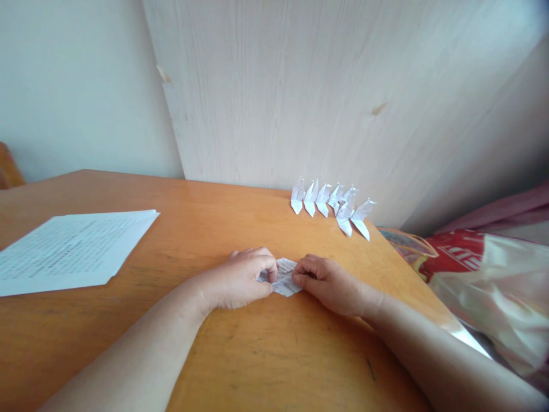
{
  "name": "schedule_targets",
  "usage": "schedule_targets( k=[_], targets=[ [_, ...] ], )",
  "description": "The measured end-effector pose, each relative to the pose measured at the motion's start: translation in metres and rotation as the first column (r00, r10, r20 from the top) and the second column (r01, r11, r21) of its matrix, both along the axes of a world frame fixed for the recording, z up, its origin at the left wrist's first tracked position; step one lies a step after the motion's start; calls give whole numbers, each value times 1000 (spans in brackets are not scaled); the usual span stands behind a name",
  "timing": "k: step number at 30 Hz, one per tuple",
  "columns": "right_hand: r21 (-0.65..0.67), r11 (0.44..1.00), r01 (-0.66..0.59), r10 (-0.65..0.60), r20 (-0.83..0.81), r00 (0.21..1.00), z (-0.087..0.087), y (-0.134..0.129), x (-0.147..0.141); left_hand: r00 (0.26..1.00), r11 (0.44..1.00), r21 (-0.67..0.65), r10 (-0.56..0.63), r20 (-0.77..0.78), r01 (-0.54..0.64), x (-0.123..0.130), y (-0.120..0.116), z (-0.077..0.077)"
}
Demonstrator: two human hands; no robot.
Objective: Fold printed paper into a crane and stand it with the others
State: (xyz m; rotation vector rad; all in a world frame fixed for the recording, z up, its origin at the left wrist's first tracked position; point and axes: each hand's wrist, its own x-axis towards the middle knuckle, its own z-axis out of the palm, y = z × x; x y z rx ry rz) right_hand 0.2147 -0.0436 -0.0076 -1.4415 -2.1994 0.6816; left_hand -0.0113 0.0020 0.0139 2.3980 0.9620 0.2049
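A small folded piece of printed paper (286,277) lies on the wooden table between my two hands. My left hand (246,277) grips its left side, thumb and curled fingers closing on the edge. On the opposite side, my right hand (326,281) pinches the paper's right edge between thumb and forefinger. The middle of the paper shows, with creases and lines of print; its outer ends are hidden under my fingers.
Several folded paper figures (322,200) stand in a row at the table's back right. To the left lies a stack of printed sheets (77,246). A pale wooden panel (266,91) rises behind the table (240,360). Bags (493,274) sit beyond the right edge.
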Motion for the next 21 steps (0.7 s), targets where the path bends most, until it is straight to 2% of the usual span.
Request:
schedule_targets(
  k=[7,13,21],
  targets=[
    [-59,998,-24,19,-89,996,1,-7,-1,1000,1000,2,26,1,-26,3,2,-4],
    [0,1000,20,-20,-13,1000,-1,-10,-7,1000,1000,13,19,-8,-19,0,3,-3],
    [-11,999,41,-40,14,999,-4,-7,-8,1000,997,73,-14,-26,16,-3,0,-3]
  ],
)
